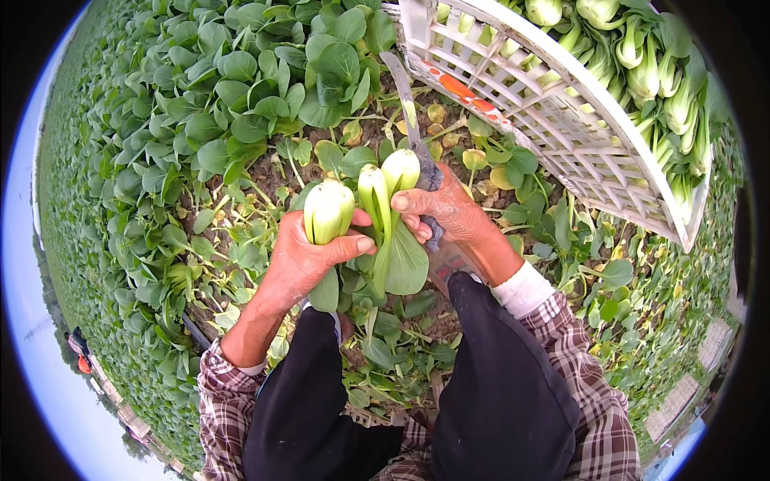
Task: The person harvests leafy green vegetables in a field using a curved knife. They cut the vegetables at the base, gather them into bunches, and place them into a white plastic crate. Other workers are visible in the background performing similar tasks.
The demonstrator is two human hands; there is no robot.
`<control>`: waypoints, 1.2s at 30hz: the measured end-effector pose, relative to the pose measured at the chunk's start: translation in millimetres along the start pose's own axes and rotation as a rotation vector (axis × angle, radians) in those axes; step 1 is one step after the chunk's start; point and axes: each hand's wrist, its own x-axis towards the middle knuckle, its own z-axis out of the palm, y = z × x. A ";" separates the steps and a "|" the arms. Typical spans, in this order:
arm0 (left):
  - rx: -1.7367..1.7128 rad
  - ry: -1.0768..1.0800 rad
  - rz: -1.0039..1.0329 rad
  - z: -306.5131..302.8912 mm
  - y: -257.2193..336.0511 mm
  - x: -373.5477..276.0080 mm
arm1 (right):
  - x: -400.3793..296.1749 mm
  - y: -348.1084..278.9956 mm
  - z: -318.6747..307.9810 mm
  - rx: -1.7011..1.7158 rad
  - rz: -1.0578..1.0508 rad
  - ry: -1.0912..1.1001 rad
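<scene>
My left hand [307, 255] is closed around a head of bok choy [329, 211], its pale base pointing up and its leaves hanging below the palm. Just to the right, another bok choy [400, 170] has an outer stalk [376, 198] folded down from it, with a broad leaf hanging underneath. My right hand [442, 210] pinches this plant between thumb and fingers. The same hand holds a knife with a cloth-wrapped handle [429, 174]; its worn metal blade [404, 93] points up and away, with a bit of green stuck to it.
A white plastic crate [541, 114] filled with bok choy [643, 72] stands tilted at upper right. Dense growing bok choy [240, 66] covers the upper left. Trimmed yellow and green leaves litter the soil around my knees. More crates [672, 406] lie at lower right; a distant person is at far left.
</scene>
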 end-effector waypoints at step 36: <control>0.582 0.068 0.196 18.9 -23.7 34.6 | -24.8 14.8 -42.1 -0.329 0.289 0.320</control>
